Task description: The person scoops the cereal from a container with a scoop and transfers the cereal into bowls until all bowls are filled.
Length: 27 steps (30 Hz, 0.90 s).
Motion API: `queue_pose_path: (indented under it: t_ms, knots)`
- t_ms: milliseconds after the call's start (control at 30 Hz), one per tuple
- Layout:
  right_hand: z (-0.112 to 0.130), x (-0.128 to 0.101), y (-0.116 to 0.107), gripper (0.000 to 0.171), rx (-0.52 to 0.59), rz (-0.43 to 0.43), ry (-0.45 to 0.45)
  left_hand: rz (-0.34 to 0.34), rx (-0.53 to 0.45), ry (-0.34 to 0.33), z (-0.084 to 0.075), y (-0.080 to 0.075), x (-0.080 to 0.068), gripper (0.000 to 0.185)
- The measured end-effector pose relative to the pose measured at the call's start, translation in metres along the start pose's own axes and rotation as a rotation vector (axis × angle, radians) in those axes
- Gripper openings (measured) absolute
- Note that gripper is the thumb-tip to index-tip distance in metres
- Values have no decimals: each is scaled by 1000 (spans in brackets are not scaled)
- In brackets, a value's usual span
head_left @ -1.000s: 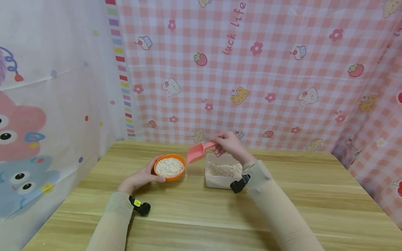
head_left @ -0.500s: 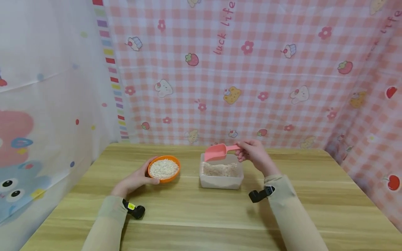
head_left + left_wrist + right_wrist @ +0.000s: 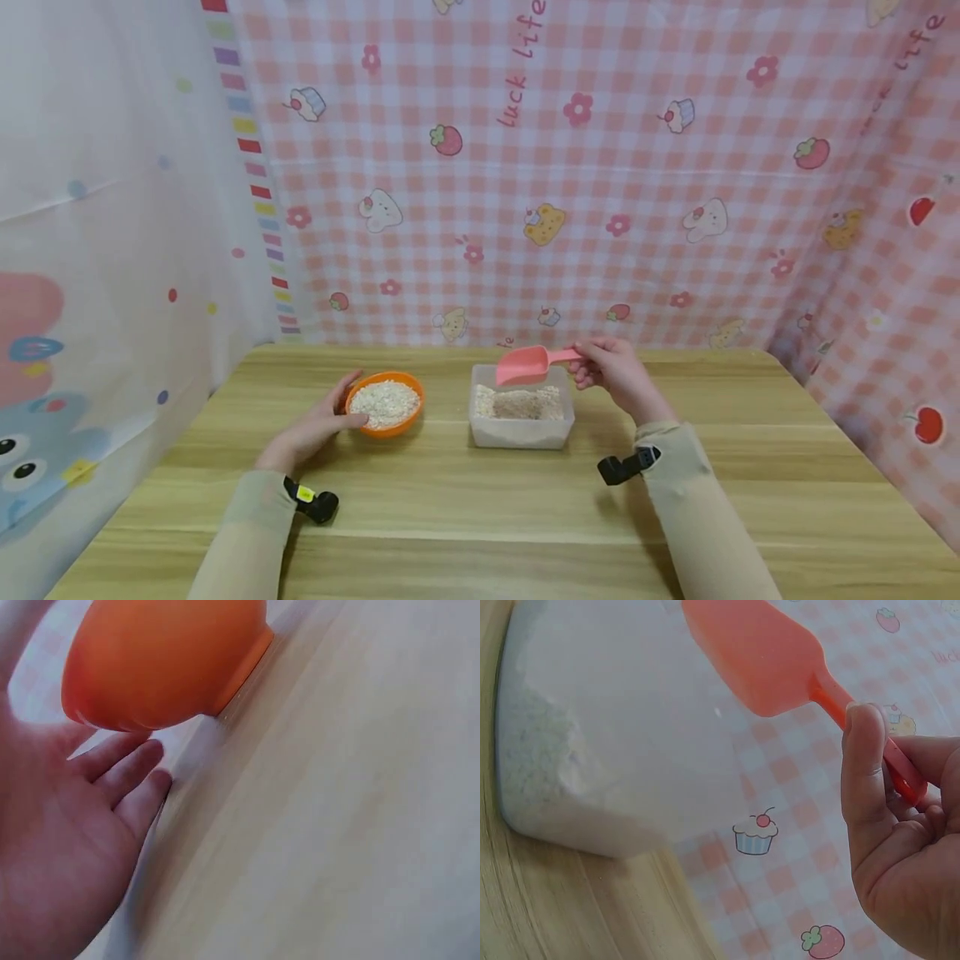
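Note:
An orange bowl [image 3: 386, 404] full of pale oat flakes stands on the wooden table [image 3: 480, 500]. My left hand [image 3: 318, 425] rests beside the bowl [image 3: 161, 664], fingers straight and touching its left side. To its right sits a translucent box [image 3: 521, 412] partly filled with the same flakes. My right hand [image 3: 611, 371] pinches the handle of a pink scoop [image 3: 525, 365], holding it just above the box's far edge. In the right wrist view the scoop [image 3: 757, 656] hangs over the box [image 3: 592, 750].
Pink checked cloth [image 3: 600, 167] with cartoon prints walls the back and right; a white printed curtain [image 3: 112, 208] closes the left. Bare table lies in front of both containers. Small black cameras [image 3: 315, 504] sit on both wrists.
The scoop has swung from over the bowl rightward to above the box. My left hand has loosened from cupping the bowl to resting at its side.

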State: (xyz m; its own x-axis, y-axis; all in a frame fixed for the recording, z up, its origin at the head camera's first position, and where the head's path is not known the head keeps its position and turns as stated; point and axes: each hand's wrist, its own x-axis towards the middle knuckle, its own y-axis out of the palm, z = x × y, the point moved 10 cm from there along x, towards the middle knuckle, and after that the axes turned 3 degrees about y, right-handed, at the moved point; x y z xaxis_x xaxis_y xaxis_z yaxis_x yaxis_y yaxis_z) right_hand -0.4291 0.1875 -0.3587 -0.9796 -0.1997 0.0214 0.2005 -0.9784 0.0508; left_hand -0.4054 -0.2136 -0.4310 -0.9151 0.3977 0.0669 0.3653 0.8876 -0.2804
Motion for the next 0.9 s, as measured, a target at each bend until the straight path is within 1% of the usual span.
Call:
queue_pose_path:
  t_ms: [67, 167, 233, 300, 367, 433, 500, 567, 667, 733, 833, 900]
  knots:
    - [1, 1, 0, 37, 3, -1, -1, -29, 9, 24, -5, -6, 3, 86]
    - [0, 2, -1, 34, 8, 2, 5, -82, 34, 98, -23, -15, 10, 80]
    - [-1, 3, -3, 32, 5, 6, 8, -97, 70, 153, -41, -13, 16, 80]
    - [-3, 4, -5, 32, -1, 6, 14, -96, 106, 181, -60, -6, 22, 82]
    - [-6, 3, -6, 33, -7, 13, 22, -72, 152, 191, -76, 10, 28, 85]
    - [-10, 2, -8, 35, -11, 21, 35, -36, 201, 204, -89, 30, 34, 89]
    - [-13, 1, -8, 38, -16, 33, 42, 10, 237, 216, -98, 53, 41, 94]
    - [-14, 0, -8, 39, -24, 43, 40, 57, 252, 214, -104, 76, 47, 97]
    - [-15, 0, -8, 40, -36, 46, 36, 109, 283, 199, -108, 107, 55, 103]
    - [-15, 0, -8, 41, -45, 45, 39, 122, 307, 188, -109, 122, 59, 106]
    - [-16, 1, -8, 40, -60, 44, 46, 121, 323, 165, -104, 136, 64, 108]
    - [-17, 2, -9, 40, -72, 47, 52, 122, 304, 153, -99, 143, 68, 108]
